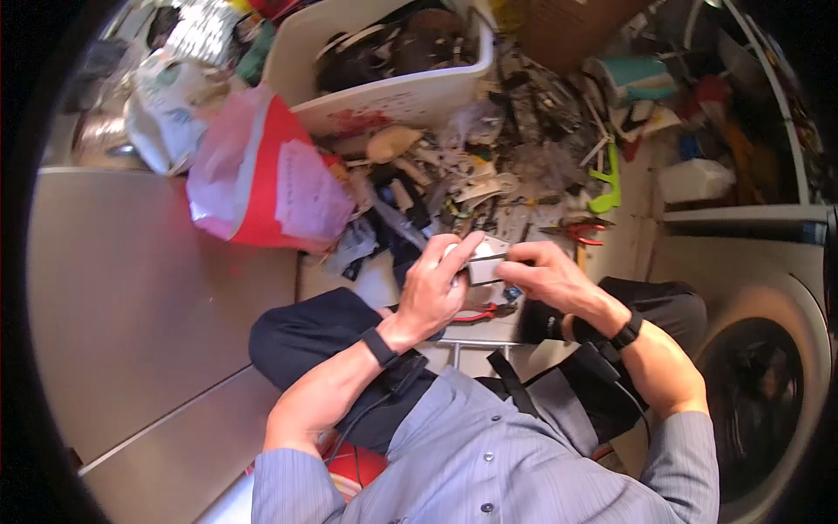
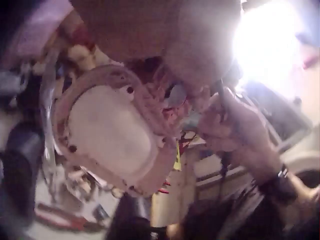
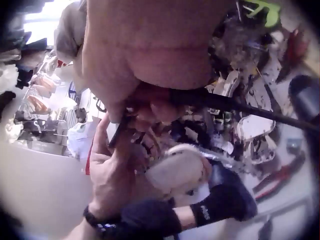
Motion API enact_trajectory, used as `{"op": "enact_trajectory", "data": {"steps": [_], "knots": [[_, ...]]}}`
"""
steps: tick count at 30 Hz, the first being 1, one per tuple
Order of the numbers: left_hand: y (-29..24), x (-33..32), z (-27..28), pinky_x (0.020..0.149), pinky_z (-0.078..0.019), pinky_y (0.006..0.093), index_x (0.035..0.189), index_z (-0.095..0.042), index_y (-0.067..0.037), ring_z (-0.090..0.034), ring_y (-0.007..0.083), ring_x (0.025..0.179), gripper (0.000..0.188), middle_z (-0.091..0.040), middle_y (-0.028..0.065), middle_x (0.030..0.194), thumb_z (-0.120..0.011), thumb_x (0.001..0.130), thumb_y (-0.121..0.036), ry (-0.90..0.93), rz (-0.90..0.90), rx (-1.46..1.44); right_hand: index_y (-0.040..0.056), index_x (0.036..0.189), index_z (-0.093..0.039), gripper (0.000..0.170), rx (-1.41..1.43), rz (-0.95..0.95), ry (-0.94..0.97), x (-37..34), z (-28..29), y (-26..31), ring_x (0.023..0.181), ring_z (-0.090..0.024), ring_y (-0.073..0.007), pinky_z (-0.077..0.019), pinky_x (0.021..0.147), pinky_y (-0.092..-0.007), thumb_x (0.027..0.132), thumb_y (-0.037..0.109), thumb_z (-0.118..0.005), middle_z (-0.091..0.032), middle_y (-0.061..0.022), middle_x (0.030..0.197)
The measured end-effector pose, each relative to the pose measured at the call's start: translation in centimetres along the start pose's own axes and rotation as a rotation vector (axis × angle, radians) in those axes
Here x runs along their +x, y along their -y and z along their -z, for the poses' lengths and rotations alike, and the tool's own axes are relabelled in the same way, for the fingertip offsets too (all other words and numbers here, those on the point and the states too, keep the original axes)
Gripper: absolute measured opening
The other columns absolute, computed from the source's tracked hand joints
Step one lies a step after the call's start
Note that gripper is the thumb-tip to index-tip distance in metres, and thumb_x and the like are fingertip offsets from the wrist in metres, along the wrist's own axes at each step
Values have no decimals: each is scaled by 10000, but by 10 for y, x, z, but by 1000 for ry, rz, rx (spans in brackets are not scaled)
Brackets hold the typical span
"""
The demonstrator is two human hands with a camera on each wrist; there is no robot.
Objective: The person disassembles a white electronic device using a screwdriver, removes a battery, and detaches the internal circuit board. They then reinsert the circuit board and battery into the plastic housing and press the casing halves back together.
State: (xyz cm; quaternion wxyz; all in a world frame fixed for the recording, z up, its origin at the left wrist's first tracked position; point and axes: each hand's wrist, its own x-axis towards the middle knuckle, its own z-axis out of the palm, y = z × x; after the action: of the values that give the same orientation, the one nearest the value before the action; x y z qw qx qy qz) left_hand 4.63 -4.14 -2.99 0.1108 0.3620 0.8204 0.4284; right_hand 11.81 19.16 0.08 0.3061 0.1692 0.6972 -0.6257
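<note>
In the head view my left hand (image 1: pixel 429 293) grips a small white plastic piece (image 1: pixel 485 271) in front of my knees. My right hand (image 1: pixel 550 275) meets it from the other side, thumb and fingers bent at its edge. A thin dark rod-like tool (image 3: pixel 225 102) runs out of the right hand's grasp in the right wrist view; its kind I cannot tell. Under the left palm, the left wrist view shows a rounded pale plastic shell (image 2: pixel 112 132) with screw holes along its rim. The same view catches the right hand (image 2: pixel 240 130) close beside it.
Red-handled pliers (image 1: pixel 478 313) lie on the floor below the hands. Loose parts (image 1: pixel 489 179) are heaped ahead, before a white bin (image 1: pixel 393 96). A red and white bag (image 1: pixel 271 179) stands at left, a washing machine (image 1: pixel 759 349) at right. Orange-handled pliers (image 1: pixel 583 230) lie beyond the right hand.
</note>
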Motion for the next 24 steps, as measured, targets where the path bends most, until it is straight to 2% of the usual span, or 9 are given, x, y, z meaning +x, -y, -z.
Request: {"op": "enact_trajectory", "data": {"steps": [3,4,6,8,13,16,19,20,24], "knots": [[13,-4,-2,948,-562,404,1388,-556,44,-711,278,1096,575,-700,228,1223,-763,927,-231,48,476,-346,-9,890,-710,302,78,162,-64,6,3,-9,787,-554,-102,-458,681,-307,986,277,-706,-642,-5,902],[23,-5,-2,901,-562,300,1379,-536,38,-678,142,1018,494,-707,115,1174,-725,999,-216,118,583,-454,-16,880,-708,283,31,276,6,6,5,-9,828,-569,-116,-470,714,-313,973,250,-726,-651,-17,964],[26,-12,-8,849,-572,281,1328,-560,18,-682,125,986,425,-710,94,1148,-717,1019,-228,69,695,-756,-24,860,-713,259,-18,311,164,6,4,-16,931,-603,-163,-489,805,-335,947,214,-769,-670,-43,1079],[25,-12,-22,788,-568,268,1311,-568,0,-679,117,956,398,-709,70,1128,-719,1024,-232,96,705,-831,-17,893,-735,251,-35,234,298,12,0,-28,928,-600,-162,-487,807,-331,945,225,-780,-673,-58,1081],[9,-13,-23,895,-561,317,1340,-552,-1,-659,163,1065,543,-669,105,1205,-785,974,-327,213,790,-920,24,919,-756,246,-85,22,378,6,-1,-12,690,-476,-62,-391,610,-288,980,262,-769,-537,52,678],[19,-17,-27,699,-534,248,1371,-545,-39,-650,97,927,515,-673,54,1167,-773,987,-294,170,765,-967,13,927,-752,263,-83,103,480,16,-4,-24,701,-476,-67,-388,611,-296,980,270,-768,-554,45,705],[17,-12,-25,729,-546,264,1377,-544,-49,-648,104,979,538,-666,67,1170,-783,974,-314,192,809,-933,2,947,-747,257,-46,152,451,21,-9,-29,735,-499,-69,-422,642,-296,983,256,-763,-593,33,741],[15,-7,-21,938,-541,319,1360,-523,34,-655,169,1076,642,-674,122,1186,-804,955,-377,190,845,-958,1,955,-746,253,-34,188,406,21,-9,-29,748,-506,-69,-433,654,-296,983,252,-762,-604,30,753],[22,-2,-30,902,-530,296,1356,-518,10,-659,153,1031,651,-676,103,1124,-750,982,-469,131,802,-1129,6,982,-763,244,-8,-12,349,25,-2,-20,778,-556,-73,-479,708,-299,982,249,-737,-665,18,787]]}}
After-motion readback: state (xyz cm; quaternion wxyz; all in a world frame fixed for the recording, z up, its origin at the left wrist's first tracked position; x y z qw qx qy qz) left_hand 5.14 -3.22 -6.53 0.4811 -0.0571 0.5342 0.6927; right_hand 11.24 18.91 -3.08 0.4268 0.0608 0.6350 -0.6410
